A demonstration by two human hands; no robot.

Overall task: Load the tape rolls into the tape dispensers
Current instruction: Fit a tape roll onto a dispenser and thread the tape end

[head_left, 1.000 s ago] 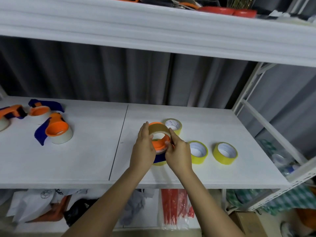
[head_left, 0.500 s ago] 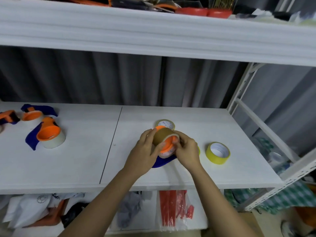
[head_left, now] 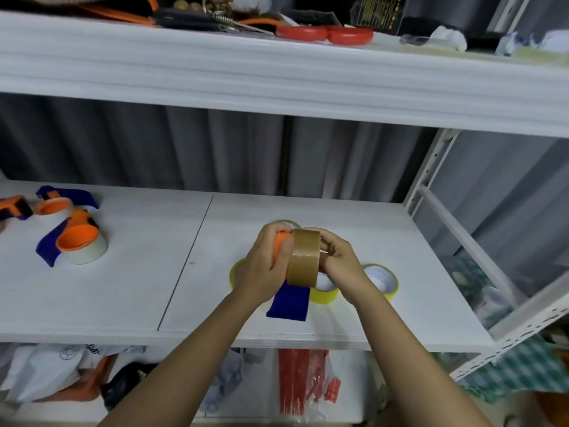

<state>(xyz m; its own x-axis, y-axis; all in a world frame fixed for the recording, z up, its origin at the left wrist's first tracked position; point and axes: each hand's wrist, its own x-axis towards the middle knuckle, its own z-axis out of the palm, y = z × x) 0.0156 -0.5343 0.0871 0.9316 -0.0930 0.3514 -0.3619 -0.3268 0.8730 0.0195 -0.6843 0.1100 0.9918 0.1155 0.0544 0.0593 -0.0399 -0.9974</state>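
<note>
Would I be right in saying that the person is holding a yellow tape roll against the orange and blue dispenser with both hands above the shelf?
Not quite: the head view shows the held roll is brown, not yellow. The yellow rolls lie on the shelf. The left hand and right hand do hold it against the orange and blue dispenser.

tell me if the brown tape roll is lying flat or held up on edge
On edge. The brown tape roll shows its outer band to the camera, held above the shelf between the left hand and right hand.
</note>
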